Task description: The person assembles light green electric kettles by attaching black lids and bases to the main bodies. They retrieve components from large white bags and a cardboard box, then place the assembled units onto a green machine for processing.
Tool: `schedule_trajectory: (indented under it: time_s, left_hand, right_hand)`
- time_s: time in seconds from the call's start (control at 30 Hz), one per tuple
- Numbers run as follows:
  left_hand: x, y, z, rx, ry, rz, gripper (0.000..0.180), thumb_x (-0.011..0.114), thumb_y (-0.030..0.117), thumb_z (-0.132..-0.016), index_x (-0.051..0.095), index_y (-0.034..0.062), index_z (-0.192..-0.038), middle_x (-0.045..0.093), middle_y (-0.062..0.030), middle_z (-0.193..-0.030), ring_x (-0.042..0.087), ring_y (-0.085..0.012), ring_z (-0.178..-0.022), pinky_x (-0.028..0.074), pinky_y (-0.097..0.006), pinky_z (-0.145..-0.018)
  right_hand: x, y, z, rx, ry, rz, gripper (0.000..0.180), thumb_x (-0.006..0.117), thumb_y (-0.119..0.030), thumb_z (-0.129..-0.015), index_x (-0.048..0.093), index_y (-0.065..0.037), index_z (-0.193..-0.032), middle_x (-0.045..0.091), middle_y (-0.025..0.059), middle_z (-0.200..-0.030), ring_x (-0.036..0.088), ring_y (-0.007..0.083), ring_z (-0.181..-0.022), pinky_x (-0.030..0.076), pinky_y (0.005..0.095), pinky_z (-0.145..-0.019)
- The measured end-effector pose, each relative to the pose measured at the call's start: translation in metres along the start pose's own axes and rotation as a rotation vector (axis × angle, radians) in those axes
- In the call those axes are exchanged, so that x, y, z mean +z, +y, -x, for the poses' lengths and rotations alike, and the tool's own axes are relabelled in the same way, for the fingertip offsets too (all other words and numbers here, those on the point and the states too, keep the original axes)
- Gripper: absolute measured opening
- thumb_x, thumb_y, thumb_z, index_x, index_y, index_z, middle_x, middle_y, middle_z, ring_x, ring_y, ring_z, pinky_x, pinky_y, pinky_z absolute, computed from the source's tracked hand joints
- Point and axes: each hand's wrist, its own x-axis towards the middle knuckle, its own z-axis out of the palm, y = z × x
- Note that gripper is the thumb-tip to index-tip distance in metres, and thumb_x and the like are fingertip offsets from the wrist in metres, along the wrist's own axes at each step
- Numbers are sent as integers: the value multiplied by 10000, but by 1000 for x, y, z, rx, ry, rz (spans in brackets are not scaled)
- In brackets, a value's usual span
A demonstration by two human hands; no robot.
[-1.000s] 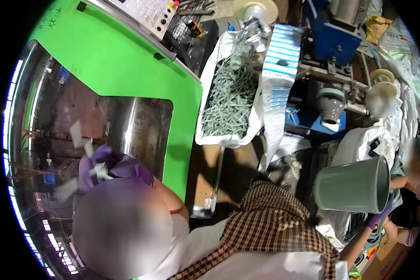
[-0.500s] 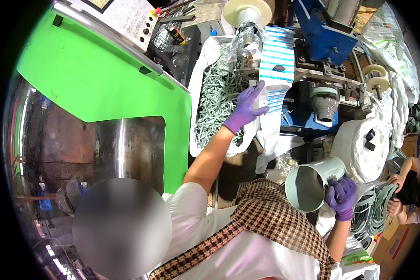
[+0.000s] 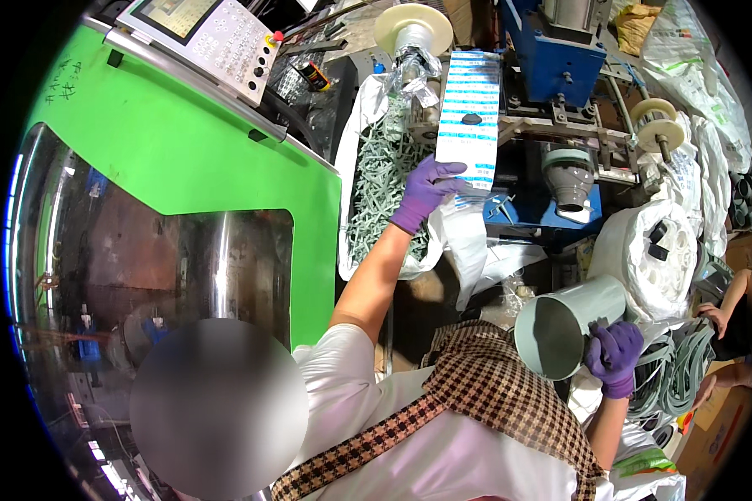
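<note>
In a purple glove, my left hand (image 3: 426, 194) is at the left edge of a strip of blue-and-white labels (image 3: 470, 117), fingers closed on its lower part. Pale backing paper (image 3: 468, 246) hangs down below that hand. My right hand (image 3: 616, 357), also gloved in purple, grips a wide grey-green plastic pipe fitting (image 3: 589, 309) at its right side. The fitting lies tilted in front of my checked apron, its open round end facing left and toward me. The fingertips on the fitting are partly hidden.
A white-lined bin of grey-green plastic strips (image 3: 384, 200) stands left of the labels. A green machine (image 3: 184, 150) with a control panel (image 3: 213, 50) fills the left. Behind are a blue press (image 3: 551, 58) and a dark grey fitting (image 3: 570, 179). At right, another person's hand (image 3: 714, 317) is near coiled strips (image 3: 673, 371).
My left hand has gone from spread fingers to closed ones on the label strip. The right hand keeps its grip on the pipe fitting. My view has shifted slightly.
</note>
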Motion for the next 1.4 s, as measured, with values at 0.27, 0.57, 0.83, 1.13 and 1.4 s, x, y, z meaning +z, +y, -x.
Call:
schedule_trajectory:
  time_s: [0.27,0.57,0.83,1.13,1.4]
  left_hand:
    - [0,3,7,98,-7,-129,293,752,-64,-775,725,-20,-1064,695,-97,-1072,694,-170,-906,569,-264,-839]
    - [50,153,84,18,86,-45,130,723,40,-819,741,-6,-940,656,-93,-1024,627,-188,-865,531,-285,-776]
    - [129,169,17,-625,-530,373,192,726,135,-900,687,21,-1049,652,5,-791,533,-20,-595,407,-164,-528]
    - [179,152,42,-675,-742,403,224,790,135,-845,689,28,-1015,682,-9,-859,610,-56,-681,489,-191,-615]
    - [264,59,74,223,-825,-118,478,774,275,-853,553,-30,-1148,608,-85,-973,585,-178,-777,514,-340,-706]
  right_hand:
    - [-12,-7,-45,-331,-60,-36,185,687,-157,-711,655,-53,-861,587,35,-726,558,202,-594,467,359,-559]
    - [-5,-74,-65,-613,-32,75,192,630,-228,-828,609,-49,-764,555,20,-672,551,171,-608,503,334,-614]
    - [23,-125,-69,-711,-140,80,134,614,-192,-734,607,-59,-718,534,14,-668,551,173,-616,462,341,-573]
    - [31,-156,-25,-488,-118,195,140,637,-186,-717,613,-49,-726,493,-3,-654,514,153,-594,457,340,-567]
    - [13,-159,63,444,-34,-949,176,649,-250,-873,622,-86,-932,616,68,-843,603,231,-777,497,360,-670]
